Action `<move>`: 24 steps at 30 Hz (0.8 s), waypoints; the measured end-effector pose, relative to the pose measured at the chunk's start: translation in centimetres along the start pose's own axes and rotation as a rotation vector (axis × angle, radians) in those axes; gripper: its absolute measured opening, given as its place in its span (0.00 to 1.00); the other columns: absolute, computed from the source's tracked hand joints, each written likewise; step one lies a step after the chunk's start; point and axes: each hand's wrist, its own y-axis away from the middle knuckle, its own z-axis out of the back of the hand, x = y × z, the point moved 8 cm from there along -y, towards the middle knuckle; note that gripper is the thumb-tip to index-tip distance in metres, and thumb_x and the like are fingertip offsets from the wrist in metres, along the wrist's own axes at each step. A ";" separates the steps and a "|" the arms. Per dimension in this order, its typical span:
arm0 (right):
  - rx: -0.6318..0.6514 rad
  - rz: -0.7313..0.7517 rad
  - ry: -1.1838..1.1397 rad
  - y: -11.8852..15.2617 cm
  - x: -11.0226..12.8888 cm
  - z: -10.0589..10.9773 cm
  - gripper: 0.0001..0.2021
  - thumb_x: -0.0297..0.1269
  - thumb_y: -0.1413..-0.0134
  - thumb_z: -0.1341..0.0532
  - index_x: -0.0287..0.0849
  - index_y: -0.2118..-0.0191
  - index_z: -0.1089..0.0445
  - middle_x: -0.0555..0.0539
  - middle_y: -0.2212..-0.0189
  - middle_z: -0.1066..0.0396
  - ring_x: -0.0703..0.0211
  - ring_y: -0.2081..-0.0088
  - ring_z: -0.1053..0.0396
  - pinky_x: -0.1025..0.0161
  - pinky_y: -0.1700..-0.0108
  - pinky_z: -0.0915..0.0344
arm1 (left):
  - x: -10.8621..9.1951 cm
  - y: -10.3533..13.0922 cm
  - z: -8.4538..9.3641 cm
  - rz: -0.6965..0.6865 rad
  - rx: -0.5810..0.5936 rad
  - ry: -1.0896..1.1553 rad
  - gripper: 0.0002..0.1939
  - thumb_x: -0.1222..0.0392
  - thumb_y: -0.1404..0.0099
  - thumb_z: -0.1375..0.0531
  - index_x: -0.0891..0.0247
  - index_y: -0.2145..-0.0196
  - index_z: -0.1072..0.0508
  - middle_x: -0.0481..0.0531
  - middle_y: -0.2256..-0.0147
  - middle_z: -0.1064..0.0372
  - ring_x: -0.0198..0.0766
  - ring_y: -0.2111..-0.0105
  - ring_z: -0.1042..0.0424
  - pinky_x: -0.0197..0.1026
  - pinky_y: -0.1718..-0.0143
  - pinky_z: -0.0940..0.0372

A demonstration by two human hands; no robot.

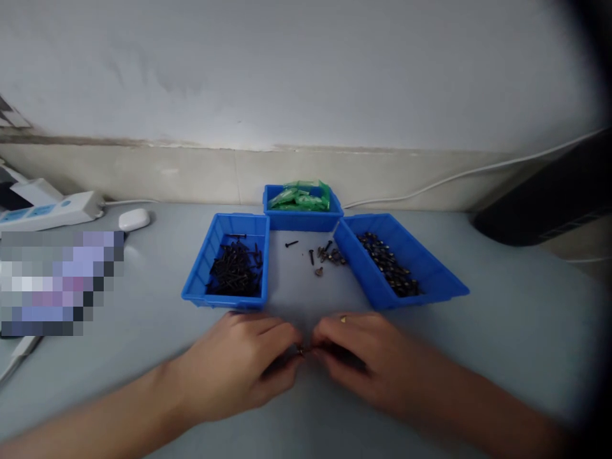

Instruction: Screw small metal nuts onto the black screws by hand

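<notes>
My left hand (253,360) is closed in a pinch on a small metal piece (301,350), just in front of the bins. Facing it, my right hand (363,357) is also pinched, its fingertips almost touching that piece; what they hold is too small to make out. Beyond my left hand a blue bin (224,299) holds many black screws (235,269). Behind my right hand, a second blue bin (430,271) contains dark parts with metallic ends (389,264). Between the bins lie a few loose black screws (311,257) and several small metal pieces (333,256).
A third blue bin (303,222) with green packets (301,199) stands at the back by the wall. At left are a power strip (52,213), a white case (134,220) and a blurred-out object (62,280). A black cylinder (540,197) stands back right.
</notes>
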 end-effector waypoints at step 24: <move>0.006 0.037 -0.029 0.0 0.8 0.4 0.04 0.28 0.46 0.44 0.41 0.70 0.36 0.53 0.74 0.33 0.65 0.71 0.34 0.68 0.68 0.43 | 0.4 0.4 0.1 0.009 -0.047 0.140 0.02 0.65 0.35 0.46 0.61 0.64 0.34 0.45 0.71 0.35 0.30 0.73 0.35 0.33 0.73 0.42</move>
